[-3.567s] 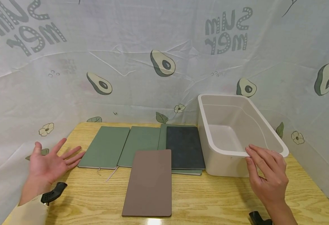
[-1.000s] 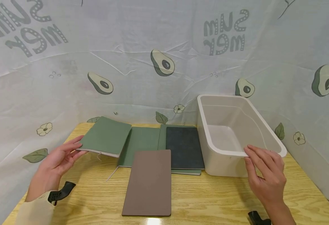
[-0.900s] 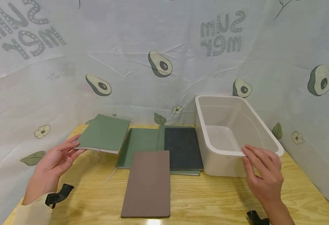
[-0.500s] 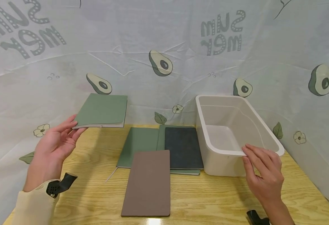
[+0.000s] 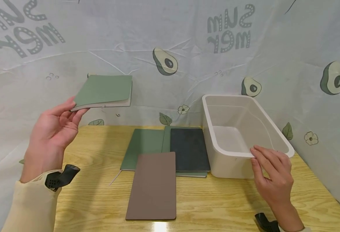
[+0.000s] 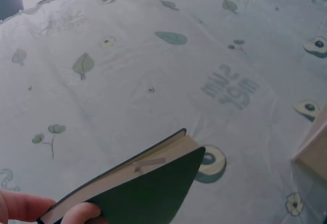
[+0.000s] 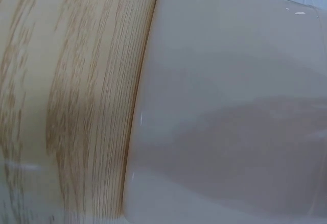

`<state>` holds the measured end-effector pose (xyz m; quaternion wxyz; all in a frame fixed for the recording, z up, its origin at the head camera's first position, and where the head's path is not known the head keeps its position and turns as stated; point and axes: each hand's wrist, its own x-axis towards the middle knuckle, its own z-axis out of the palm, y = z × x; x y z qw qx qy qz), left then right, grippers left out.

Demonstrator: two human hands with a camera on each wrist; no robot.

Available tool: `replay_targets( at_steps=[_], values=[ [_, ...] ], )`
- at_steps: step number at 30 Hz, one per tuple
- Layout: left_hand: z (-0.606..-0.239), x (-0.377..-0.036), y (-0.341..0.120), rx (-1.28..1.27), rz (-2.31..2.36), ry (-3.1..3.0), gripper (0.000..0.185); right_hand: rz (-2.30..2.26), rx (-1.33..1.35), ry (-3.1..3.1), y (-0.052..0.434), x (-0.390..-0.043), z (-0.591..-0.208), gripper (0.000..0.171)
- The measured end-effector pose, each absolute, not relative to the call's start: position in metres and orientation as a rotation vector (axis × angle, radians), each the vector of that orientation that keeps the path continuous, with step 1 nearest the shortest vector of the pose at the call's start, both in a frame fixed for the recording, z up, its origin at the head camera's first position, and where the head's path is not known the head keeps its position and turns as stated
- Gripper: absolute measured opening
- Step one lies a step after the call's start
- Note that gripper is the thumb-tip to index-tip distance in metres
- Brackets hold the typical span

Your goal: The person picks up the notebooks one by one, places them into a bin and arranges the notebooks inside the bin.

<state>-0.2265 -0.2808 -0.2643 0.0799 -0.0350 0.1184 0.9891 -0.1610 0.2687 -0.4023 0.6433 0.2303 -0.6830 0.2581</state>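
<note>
Left hand (image 5: pixel 55 127) raised above the table's (image 5: pixel 216 199) left end, thumb and fingers pinching the near left corner of a green notebook (image 5: pixel 104 90). Notebook held well clear of the table, cover up, roughly level, page edges facing the camera; same book seen in the left wrist view (image 6: pixel 138 191), ribbon marker lying across the page edge, fingertips (image 6: pixel 20 206) clamped on its corner. Cream sleeve (image 5: pixel 30 206) and black wrist mount (image 5: pixel 60 176) below that hand.

Lying flat on the table toward the middle: a second green notebook (image 5: pixel 144 146), ribbon trailing off its near left corner; a brown notebook (image 5: pixel 154 190) nearest the camera, overlapping the green one's near edge; a dark notebook (image 5: pixel 188 149) just to the right, resting on another green cover (image 5: pixel 191 174) that peeks out beneath.

Further right, a white plastic bin (image 5: pixel 234 111) standing upright, touching or just beside the dark notebook. Right hand (image 5: pixel 273 180) at the bin's near right corner, fingers loosely extended and resting on the rim, gripping nothing firmly. Bin wall (image 7: pixel 230 106) filling the right wrist view.
</note>
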Motion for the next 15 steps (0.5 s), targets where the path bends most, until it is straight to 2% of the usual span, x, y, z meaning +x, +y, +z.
replay_targets(
  at_steps=[8,15],
  values=[
    [-0.249,-0.228,-0.275,-0.104,2.992,0.284,0.064,0.595,0.524,-1.551,0.269,-0.161,-0.402,0.039],
    [-0.253,-0.230,-0.269,-0.177,2.986,0.371,0.069,0.593,0.523,-1.564,0.270,-0.160,-0.403,0.040]
  ],
)
